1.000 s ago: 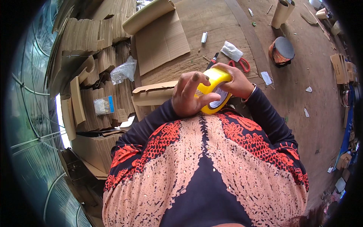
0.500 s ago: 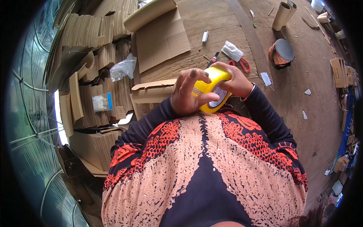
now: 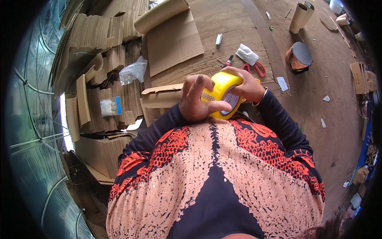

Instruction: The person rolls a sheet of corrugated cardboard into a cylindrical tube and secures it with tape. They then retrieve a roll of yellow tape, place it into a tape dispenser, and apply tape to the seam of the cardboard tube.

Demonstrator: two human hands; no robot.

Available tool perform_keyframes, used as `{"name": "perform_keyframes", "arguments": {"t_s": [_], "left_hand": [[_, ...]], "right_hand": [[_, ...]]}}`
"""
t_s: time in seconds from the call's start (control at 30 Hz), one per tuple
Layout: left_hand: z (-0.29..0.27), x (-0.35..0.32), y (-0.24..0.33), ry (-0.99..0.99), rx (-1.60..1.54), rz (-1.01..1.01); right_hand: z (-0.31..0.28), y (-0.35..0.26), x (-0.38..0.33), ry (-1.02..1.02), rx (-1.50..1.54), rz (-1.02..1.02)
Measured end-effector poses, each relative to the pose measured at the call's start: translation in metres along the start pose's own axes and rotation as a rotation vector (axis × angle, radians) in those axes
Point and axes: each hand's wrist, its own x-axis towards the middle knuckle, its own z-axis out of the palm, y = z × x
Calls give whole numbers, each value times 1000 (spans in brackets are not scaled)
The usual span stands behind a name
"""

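Tape roll (image 3: 221,92) yellow. Scissors (image 3: 254,68) red-handled. Cardboard sheets (image 3: 173,42) brown. Floor (image 3: 238,24) brown wood. Shirt (image 3: 215,179) peach, navy, red lace pattern.

Yellow tape roll (image 3: 222,92) between both hands (image 3: 217,95)

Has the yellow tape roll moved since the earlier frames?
No. The yellow tape roll is held in both hands just right of the folded cardboard piece and below the red-handled scissors, as before.

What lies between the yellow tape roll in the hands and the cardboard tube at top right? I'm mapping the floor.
In the head view, red-handled scissors and a white plastic bag lie between yellow tape roll and cardboard tube.
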Motion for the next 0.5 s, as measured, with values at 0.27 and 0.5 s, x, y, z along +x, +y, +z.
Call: {"name": "perform_keyframes", "arguments": {"t_s": [0.27,0.5], "left_hand": [[0,-11,-1,-12,-102,-28],[-11,-29,-13,-104,-144,-82]], "right_hand": [[8,-1,5,-35,106,78],[6,11,11,-62,-33,22]]}}
